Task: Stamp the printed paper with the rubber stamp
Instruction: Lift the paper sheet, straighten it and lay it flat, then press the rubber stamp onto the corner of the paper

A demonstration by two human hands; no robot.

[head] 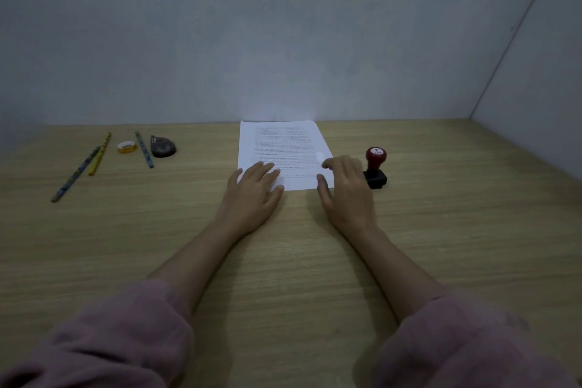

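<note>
Against the far edge of the light wooden desk (472,230): white printed paper sheet (280,148). On its near left corner, left hand (252,195), fingers (263,168) spread flat. At its near right corner, right hand (346,192), fingers loosely curled, holding nothing. Just beside it, upright: red-handled, black-based rubber stamp (375,168).

Wood-grain desk (283,277), pale oak; its far edge butts a plain grey-white back wall (252,25). At the desk's right edge, 1 side wall (541,79). Dim light, 1 brighter patch low on the back wall.
</note>
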